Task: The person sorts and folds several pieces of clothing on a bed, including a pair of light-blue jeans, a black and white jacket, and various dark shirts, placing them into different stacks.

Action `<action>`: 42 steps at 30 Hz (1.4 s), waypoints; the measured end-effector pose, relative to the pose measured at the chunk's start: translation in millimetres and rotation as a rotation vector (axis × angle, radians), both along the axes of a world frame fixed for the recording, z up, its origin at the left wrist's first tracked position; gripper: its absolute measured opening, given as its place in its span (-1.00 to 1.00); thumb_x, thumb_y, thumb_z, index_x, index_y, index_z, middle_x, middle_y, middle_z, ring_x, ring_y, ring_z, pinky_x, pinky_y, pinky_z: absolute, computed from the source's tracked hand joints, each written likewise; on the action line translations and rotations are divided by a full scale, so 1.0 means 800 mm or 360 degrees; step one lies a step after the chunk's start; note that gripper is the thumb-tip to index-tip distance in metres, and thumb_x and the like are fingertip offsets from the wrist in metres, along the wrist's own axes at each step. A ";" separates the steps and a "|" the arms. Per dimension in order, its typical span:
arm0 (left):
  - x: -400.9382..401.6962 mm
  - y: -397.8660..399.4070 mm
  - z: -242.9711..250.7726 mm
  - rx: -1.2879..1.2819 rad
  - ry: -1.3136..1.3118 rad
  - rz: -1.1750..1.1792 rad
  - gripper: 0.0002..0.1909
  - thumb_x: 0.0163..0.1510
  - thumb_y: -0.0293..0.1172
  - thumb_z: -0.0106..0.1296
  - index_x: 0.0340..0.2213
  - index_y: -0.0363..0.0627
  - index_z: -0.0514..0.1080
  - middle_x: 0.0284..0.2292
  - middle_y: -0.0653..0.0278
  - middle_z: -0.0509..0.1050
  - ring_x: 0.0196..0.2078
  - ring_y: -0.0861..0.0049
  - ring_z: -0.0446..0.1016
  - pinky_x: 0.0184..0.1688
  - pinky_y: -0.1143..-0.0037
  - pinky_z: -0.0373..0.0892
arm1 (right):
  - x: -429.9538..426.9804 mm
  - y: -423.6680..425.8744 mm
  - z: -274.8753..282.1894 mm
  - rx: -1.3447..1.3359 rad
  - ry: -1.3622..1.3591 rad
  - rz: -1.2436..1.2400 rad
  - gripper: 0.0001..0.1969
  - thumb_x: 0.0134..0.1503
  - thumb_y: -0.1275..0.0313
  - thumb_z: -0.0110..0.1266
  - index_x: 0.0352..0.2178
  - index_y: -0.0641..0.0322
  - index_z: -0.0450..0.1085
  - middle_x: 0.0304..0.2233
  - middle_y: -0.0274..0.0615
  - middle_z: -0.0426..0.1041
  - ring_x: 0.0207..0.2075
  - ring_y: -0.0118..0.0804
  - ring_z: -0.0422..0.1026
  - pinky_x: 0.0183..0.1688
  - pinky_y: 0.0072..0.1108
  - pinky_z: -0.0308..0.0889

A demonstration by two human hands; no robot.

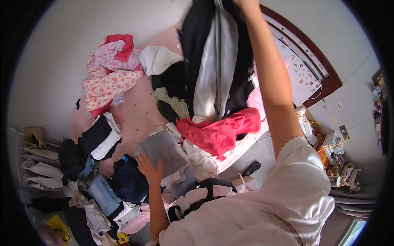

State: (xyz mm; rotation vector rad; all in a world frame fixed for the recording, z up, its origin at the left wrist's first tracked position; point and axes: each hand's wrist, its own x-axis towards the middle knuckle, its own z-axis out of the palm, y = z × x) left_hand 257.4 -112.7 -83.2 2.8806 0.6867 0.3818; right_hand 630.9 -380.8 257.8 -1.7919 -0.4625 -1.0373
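My right arm reaches up, and my right hand (247, 4), partly cut off by the top edge, holds up a black garment (197, 40). The garment hangs lengthwise with its shiny grey lining (229, 40) showing. Below its hem lies a crumpled red cloth (212, 132). My left hand (150, 169) has its fingers spread at the near left side of a folded grey garment (163, 150). Whether it presses on the garment or hovers just over it, I cannot tell. Beside that hand is a bunched navy garment (129, 181).
Clothes cover much of a pink bed (135, 101). A floral quilt (110, 86) is heaped by the wall, near a white cloth (158, 60). Folded jeans (104, 195) lie at the lower left. A black slipper (251, 168) is on the floor. The headboard (331, 73) curves at right.
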 end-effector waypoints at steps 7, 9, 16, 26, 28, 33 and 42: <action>0.001 0.024 0.135 -0.1173 -0.1544 -0.0157 -0.35 -0.08 -0.38 -0.25 -0.02 -0.14 -0.32 -0.02 0.01 -0.14 0.03 0.24 -0.13 -0.01 0.41 -0.14 | -0.171 0.210 0.013 -0.0718 -0.0828 0.0551 -0.83 -0.21 0.37 -0.11 -0.57 0.22 0.35 -0.62 -0.11 0.35 -0.57 -0.20 0.35 -0.55 -0.52 0.24; -0.023 0.038 0.144 -0.1549 -0.1786 0.0041 -0.39 -0.01 -0.35 -0.31 -0.02 -0.12 -0.36 -0.01 0.03 -0.15 0.04 0.30 -0.14 0.00 0.43 -0.16 | -0.242 0.245 -0.081 -0.1193 -0.0455 0.1059 -0.70 -0.24 0.32 -0.09 -0.39 0.18 0.24 -0.60 -0.10 0.34 -0.58 -0.14 0.31 -0.55 -0.46 0.23; -0.139 0.080 0.048 -0.0967 -0.1213 0.0297 -0.43 -0.01 -0.38 -0.30 -0.03 -0.21 -0.28 -0.02 -0.02 -0.13 0.03 0.37 -0.10 -0.01 0.53 -0.11 | -0.323 0.147 -0.426 -0.1260 0.1148 0.1028 -0.13 -0.38 0.32 0.08 -0.05 0.32 -0.23 -0.06 0.03 -0.03 -0.05 -0.12 0.02 -0.10 -0.45 0.05; -0.241 -0.009 -0.027 -0.1183 -0.0413 0.0367 -0.36 -0.14 -0.40 -0.17 -0.06 -0.33 -0.18 -0.05 -0.05 -0.06 0.03 0.26 -0.09 0.01 0.50 -0.16 | -0.284 0.129 -0.577 -0.1200 0.1378 0.0276 -0.14 -0.38 0.27 0.10 -0.06 0.27 -0.20 -0.08 0.02 -0.01 -0.05 -0.07 0.00 -0.08 -0.34 0.00; -0.228 -0.012 -0.022 -0.1224 -0.0437 0.0200 -0.39 -0.14 -0.41 -0.19 -0.07 -0.37 -0.16 -0.05 -0.06 -0.05 0.02 0.24 -0.07 0.00 0.49 -0.14 | -0.265 0.152 -0.580 -0.1147 0.1319 0.0273 -0.16 -0.38 0.27 0.11 -0.07 0.32 -0.16 -0.09 0.05 0.01 -0.06 -0.04 0.02 -0.08 -0.38 0.01; -0.190 -0.023 0.005 -0.1047 -0.0306 -0.0033 -0.42 -0.14 -0.39 -0.20 -0.09 -0.39 -0.09 -0.08 -0.08 0.00 -0.03 0.16 -0.01 -0.02 0.46 -0.08 | -0.228 0.207 -0.587 -0.1018 0.1341 0.0176 -0.25 -0.33 0.19 0.03 -0.13 0.40 -0.06 -0.20 0.07 0.16 -0.15 -0.05 0.15 -0.14 -0.42 0.09; -0.211 -0.014 -0.045 -0.1401 -0.0272 -0.0047 -0.45 -0.11 -0.35 -0.17 -0.10 -0.34 -0.04 -0.11 -0.04 0.09 -0.05 0.24 0.08 -0.07 0.52 0.03 | -0.228 0.232 -0.494 -0.0910 0.1277 0.0926 -0.76 -0.27 0.35 -0.15 -0.53 0.24 0.34 -0.51 0.04 0.32 -0.42 -0.08 0.31 -0.35 -0.44 0.22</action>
